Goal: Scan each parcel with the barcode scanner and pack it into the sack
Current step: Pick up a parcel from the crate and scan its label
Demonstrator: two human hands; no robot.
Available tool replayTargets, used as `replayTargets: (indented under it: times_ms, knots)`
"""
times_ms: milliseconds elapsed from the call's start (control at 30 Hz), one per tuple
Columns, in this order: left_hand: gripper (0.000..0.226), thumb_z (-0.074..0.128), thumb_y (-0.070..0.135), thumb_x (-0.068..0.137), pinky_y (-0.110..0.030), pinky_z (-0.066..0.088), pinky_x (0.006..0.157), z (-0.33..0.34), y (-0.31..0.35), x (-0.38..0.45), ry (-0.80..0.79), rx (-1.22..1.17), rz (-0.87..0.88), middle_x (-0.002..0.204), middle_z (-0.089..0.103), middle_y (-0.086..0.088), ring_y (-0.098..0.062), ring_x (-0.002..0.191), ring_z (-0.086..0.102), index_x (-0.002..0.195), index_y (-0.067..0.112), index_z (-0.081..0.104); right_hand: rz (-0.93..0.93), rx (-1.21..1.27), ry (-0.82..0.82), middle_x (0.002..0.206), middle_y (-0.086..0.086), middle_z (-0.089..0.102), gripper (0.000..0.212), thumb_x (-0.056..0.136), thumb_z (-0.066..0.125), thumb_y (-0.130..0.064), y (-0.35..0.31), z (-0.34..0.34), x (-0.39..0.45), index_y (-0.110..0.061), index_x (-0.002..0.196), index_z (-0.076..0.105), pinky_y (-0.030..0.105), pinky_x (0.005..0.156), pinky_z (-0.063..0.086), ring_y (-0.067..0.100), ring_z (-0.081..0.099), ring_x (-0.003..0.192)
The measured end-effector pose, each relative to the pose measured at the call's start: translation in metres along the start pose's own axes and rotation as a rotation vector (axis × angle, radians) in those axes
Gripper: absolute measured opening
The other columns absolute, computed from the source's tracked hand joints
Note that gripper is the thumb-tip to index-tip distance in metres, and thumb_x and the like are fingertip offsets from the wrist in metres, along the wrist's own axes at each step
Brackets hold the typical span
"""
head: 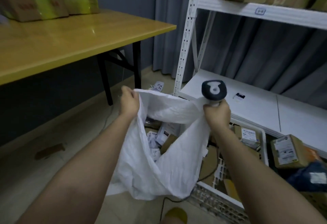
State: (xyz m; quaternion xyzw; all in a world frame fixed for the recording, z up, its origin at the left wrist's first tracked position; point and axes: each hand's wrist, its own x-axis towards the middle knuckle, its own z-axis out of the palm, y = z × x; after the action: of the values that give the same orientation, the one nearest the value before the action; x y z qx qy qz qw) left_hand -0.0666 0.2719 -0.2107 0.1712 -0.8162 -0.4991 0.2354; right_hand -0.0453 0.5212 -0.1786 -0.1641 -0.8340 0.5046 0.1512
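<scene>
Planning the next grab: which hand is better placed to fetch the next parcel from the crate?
Left, probably. The left hand only pinches the sack rim; the right hand grips both scanner and rim, though the crate sits on its side.

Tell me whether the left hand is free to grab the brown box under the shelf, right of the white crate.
Probably not: the left hand grips the sack rim, and the brown box lies across, beyond the right hand holding scanner and sack.
</scene>
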Motion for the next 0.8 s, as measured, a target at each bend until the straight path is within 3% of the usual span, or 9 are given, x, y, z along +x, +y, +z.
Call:
replayTargets:
  times_ms: [133,200,367,467,533,633,733,800]
  knots:
    - [0.006,0.036,0.016,0.1,-0.029,0.034,0.062,-0.05,0.052,0.02,0.196,-0.2,0.085,0.076,0.042,0.006,-0.012,0.064,0.044,0.098,0.011,0.036,-0.148,0.168,0.152,0.086,0.002,0.058,0.014,0.084,0.062,-0.013,-0.054,-0.016,0.009,-0.021,0.087,0.051,0.03,0.068,0.042,0.023,0.055,0.079]
    - [0.006,0.035,0.017,0.101,-0.03,0.034,0.06,-0.067,0.052,0.02,0.249,-0.196,0.055,0.077,0.044,0.002,-0.013,0.063,0.044,0.098,0.012,0.035,-0.144,0.183,0.167,0.086,0.003,0.058,0.013,0.084,0.062,-0.013,-0.057,-0.02,0.003,-0.016,0.094,0.054,0.029,0.067,0.039,0.022,0.054,0.078]
    - [0.019,0.037,0.02,0.101,-0.04,0.047,0.08,-0.099,0.004,-0.004,0.261,-0.074,-0.214,0.104,0.057,-0.017,-0.031,0.09,0.057,0.113,0.005,0.04,0.063,-0.018,0.023,0.097,0.009,0.058,0.032,0.085,0.059,-0.007,-0.005,-0.021,-0.021,-0.013,0.116,0.053,0.034,0.073,0.043,0.028,0.053,0.083]
    - [0.033,0.038,0.021,0.1,-0.049,0.048,0.091,-0.125,-0.026,-0.013,0.251,0.002,-0.332,0.116,0.058,-0.022,-0.039,0.104,0.058,0.127,0.001,0.036,0.126,-0.137,0.009,0.093,0.011,0.053,0.025,0.085,0.058,-0.001,0.028,-0.028,-0.034,-0.007,0.108,0.051,0.034,0.073,0.04,0.028,0.05,0.083]
    - [0.044,0.039,0.019,0.1,-0.05,0.047,0.094,-0.138,-0.04,-0.019,0.215,0.04,-0.393,0.123,0.056,-0.024,-0.042,0.11,0.056,0.138,0.0,0.029,0.177,-0.2,-0.001,0.095,0.016,0.057,0.023,0.084,0.058,-0.001,0.048,-0.031,-0.042,-0.002,0.106,0.053,0.037,0.074,0.045,0.034,0.057,0.089]
    - [0.04,0.038,0.016,0.1,-0.048,0.045,0.093,-0.143,-0.052,-0.032,0.2,0.06,-0.452,0.129,0.053,-0.023,-0.041,0.113,0.054,0.137,0.002,0.029,0.22,-0.22,-0.004,0.106,0.021,0.062,0.033,0.082,0.06,-0.003,0.07,-0.031,-0.055,-0.001,0.114,0.052,0.041,0.079,0.047,0.04,0.06,0.097]
    - [0.036,0.036,0.028,0.103,-0.043,0.043,0.082,-0.135,-0.052,-0.05,0.174,0.106,-0.312,0.122,0.055,-0.023,-0.038,0.105,0.056,0.132,0.008,0.032,0.186,-0.153,0.016,0.106,0.022,0.063,0.038,0.082,0.064,-0.007,0.083,-0.032,-0.063,-0.002,0.118,0.052,0.044,0.08,0.049,0.041,0.061,0.095]
    - [0.046,0.04,0.041,0.101,-0.044,0.044,0.082,-0.131,-0.052,-0.054,0.083,0.237,-0.163,0.12,0.058,-0.021,-0.042,0.107,0.056,0.137,0.014,0.037,0.15,-0.09,0.027,0.097,0.019,0.063,0.028,0.085,0.065,-0.01,0.083,-0.033,-0.064,-0.001,0.109,0.056,0.043,0.076,0.049,0.04,0.061,0.091]
